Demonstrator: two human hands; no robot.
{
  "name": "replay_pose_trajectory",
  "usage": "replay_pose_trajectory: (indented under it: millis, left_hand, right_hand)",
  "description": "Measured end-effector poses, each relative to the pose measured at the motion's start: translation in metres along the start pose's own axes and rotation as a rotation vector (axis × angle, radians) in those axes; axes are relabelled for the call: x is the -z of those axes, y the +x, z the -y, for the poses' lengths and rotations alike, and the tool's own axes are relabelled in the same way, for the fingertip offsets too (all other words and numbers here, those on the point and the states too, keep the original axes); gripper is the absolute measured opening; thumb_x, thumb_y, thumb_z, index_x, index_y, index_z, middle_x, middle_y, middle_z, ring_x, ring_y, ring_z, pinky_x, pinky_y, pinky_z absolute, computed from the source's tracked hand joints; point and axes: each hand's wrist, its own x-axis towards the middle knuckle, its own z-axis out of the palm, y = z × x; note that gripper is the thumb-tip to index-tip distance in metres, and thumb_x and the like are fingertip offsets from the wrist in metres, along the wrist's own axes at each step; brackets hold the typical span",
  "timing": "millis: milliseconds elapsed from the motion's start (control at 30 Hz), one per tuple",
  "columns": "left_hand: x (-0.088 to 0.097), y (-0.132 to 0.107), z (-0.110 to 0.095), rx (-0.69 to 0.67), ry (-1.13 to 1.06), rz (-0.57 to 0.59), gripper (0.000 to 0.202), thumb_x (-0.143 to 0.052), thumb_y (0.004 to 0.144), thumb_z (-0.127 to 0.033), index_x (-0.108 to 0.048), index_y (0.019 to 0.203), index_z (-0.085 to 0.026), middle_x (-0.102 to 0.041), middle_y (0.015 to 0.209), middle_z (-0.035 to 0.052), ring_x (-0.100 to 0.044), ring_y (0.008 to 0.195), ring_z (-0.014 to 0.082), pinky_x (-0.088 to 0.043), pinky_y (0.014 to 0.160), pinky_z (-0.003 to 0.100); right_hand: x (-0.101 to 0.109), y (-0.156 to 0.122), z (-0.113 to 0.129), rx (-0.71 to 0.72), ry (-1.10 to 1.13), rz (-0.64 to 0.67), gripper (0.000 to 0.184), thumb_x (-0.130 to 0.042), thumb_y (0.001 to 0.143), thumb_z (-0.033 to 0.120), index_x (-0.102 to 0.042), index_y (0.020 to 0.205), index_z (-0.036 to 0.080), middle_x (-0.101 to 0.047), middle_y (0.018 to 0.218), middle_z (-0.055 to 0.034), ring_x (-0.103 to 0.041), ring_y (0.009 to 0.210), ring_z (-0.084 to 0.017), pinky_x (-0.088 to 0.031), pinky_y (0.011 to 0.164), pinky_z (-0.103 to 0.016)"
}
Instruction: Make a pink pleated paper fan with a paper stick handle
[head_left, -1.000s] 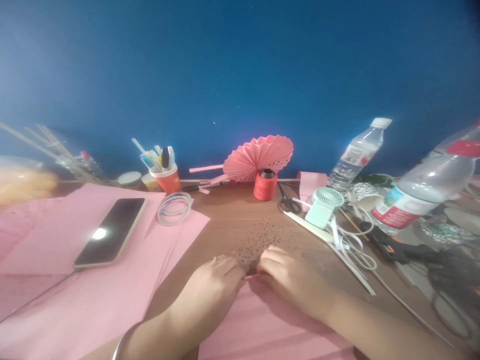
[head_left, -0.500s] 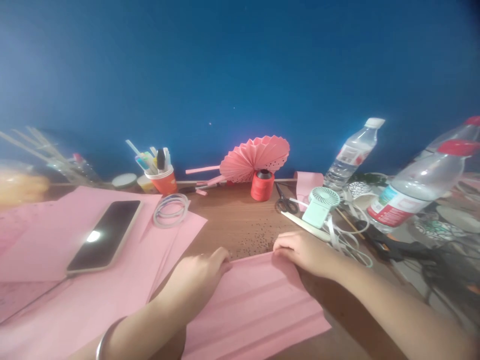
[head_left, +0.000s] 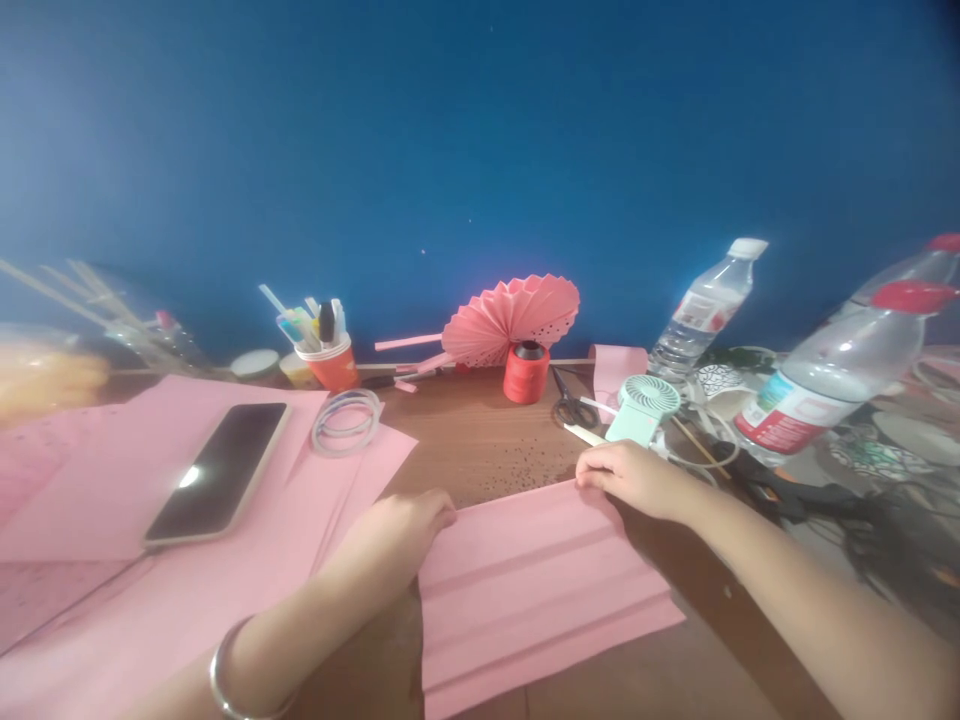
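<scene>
A pink sheet of paper with several parallel creases lies in front of me on the wooden desk. My left hand has its fingers closed on the sheet's far left corner; the fingertips are partly hidden. At the far right corner, my right hand pinches the edge between thumb and fingers. Beyond the sheet, small dark specks are scattered on the desk. Behind them a pleated pink paper fan leans at the wall, next to a red spool.
Left of me lie pink sheets, a phone and a coiled cable. A cup of pens stands behind. To the right are scissors, a mint handheld fan, a water bottle and a red-capped bottle.
My right hand has moved to the right along the sheet's far edge. The sheet has shifted right and slightly away from me. My left hand stays near its corner.
</scene>
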Motion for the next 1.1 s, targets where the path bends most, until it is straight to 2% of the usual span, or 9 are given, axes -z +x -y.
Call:
replay_pose_trajectory:
  millis: [100, 200, 300, 367, 533, 667, 767, 900, 1100]
  left_hand:
    - [0.001, 0.001, 0.004, -0.021, 0.075, -0.043, 0.029, -0.028, 0.088, -0.021, -0.055, 0.079, -0.019, -0.059, 0.071, 0.0009, -0.057, 0.069, 0.0151, -0.040, 0.064, 0.025]
    - [0.000, 0.000, 0.005, -0.103, 0.244, -0.162, 0.028, -0.029, 0.087, -0.017, -0.055, 0.075, -0.017, -0.059, 0.081, 0.0053, -0.055, 0.077, 0.0184, -0.041, 0.069, 0.030]
    - [-0.004, -0.001, 0.003, -0.199, 0.317, -0.334, 0.024, -0.035, 0.086, -0.019, -0.058, 0.090, -0.016, -0.056, 0.102, 0.0086, -0.051, 0.093, 0.0225, -0.040, 0.080, 0.037]
    - [-0.007, -0.001, 0.001, -0.237, 0.282, -0.380, 0.024, -0.040, 0.086, -0.023, -0.054, 0.104, -0.017, -0.056, 0.106, 0.0081, -0.050, 0.096, 0.0233, -0.039, 0.083, 0.038]
    - [-0.013, 0.000, -0.002, -0.264, 0.195, -0.232, 0.018, -0.040, 0.086, -0.023, -0.057, 0.090, -0.020, -0.058, 0.082, 0.0029, -0.053, 0.079, 0.0193, -0.041, 0.072, 0.034]
    - [-0.015, -0.001, -0.004, -0.281, 0.159, -0.241, 0.022, -0.034, 0.088, -0.018, -0.056, 0.082, -0.020, -0.056, 0.077, 0.0017, -0.051, 0.073, 0.0167, -0.039, 0.069, 0.032]
    - [-0.015, -0.003, -0.007, -0.304, 0.159, -0.216, 0.023, -0.033, 0.088, -0.015, -0.054, 0.080, -0.019, -0.054, 0.077, 0.0017, -0.049, 0.072, 0.0167, -0.038, 0.068, 0.032]
    - [-0.014, -0.005, -0.011, -0.320, 0.134, -0.167, 0.024, -0.031, 0.087, -0.010, -0.052, 0.079, -0.017, -0.053, 0.080, 0.0023, -0.048, 0.073, 0.0166, -0.038, 0.069, 0.032]
    - [-0.013, -0.008, -0.010, -0.374, 0.112, -0.121, 0.020, -0.036, 0.083, -0.006, -0.051, 0.087, -0.018, -0.052, 0.085, 0.0019, -0.046, 0.077, 0.0171, -0.039, 0.071, 0.032]
  right_hand:
    - [0.002, -0.001, -0.004, 0.001, -0.003, 0.003, 0.021, -0.043, 0.081, 0.020, -0.059, 0.068, 0.020, -0.065, 0.071, -0.0004, -0.058, 0.068, -0.016, -0.040, 0.068, -0.028]
    - [0.001, -0.001, -0.004, 0.029, -0.043, -0.019, 0.022, -0.042, 0.082, 0.020, -0.060, 0.070, 0.020, -0.064, 0.073, -0.0006, -0.057, 0.069, -0.016, -0.039, 0.066, -0.027]
    - [-0.005, 0.000, 0.000, 0.127, -0.137, -0.065, 0.021, -0.042, 0.083, 0.017, -0.059, 0.070, 0.020, -0.062, 0.073, -0.0009, -0.054, 0.072, -0.016, -0.038, 0.066, -0.027]
    - [-0.009, 0.001, 0.004, 0.211, -0.212, -0.086, 0.021, -0.044, 0.083, 0.017, -0.058, 0.069, 0.019, -0.059, 0.071, -0.0013, -0.052, 0.073, -0.016, -0.036, 0.066, -0.027]
    - [-0.019, 0.001, 0.023, 0.297, -0.349, -0.099, 0.022, -0.045, 0.084, 0.016, -0.054, 0.064, 0.018, -0.055, 0.066, -0.0011, -0.047, 0.069, -0.016, -0.034, 0.061, -0.027]
    - [-0.029, -0.002, 0.043, 0.302, -0.353, -0.132, 0.014, -0.050, 0.084, 0.025, -0.057, 0.075, 0.018, -0.058, 0.074, -0.0016, -0.048, 0.073, -0.017, -0.035, 0.065, -0.029]
    - [-0.039, -0.004, 0.053, 0.326, -0.345, -0.152, 0.013, -0.048, 0.086, 0.022, -0.058, 0.079, 0.018, -0.058, 0.077, -0.0018, -0.049, 0.075, -0.016, -0.035, 0.065, -0.028]
    - [-0.049, -0.004, 0.052, 0.367, -0.339, -0.167, 0.013, -0.046, 0.086, 0.015, -0.059, 0.082, 0.018, -0.057, 0.079, -0.0016, -0.048, 0.076, -0.015, -0.035, 0.065, -0.027]
    - [-0.052, -0.002, 0.042, 0.466, -0.409, -0.281, 0.015, -0.048, 0.087, 0.020, -0.062, 0.088, 0.019, -0.059, 0.082, -0.0024, -0.048, 0.079, -0.017, -0.035, 0.070, -0.031]
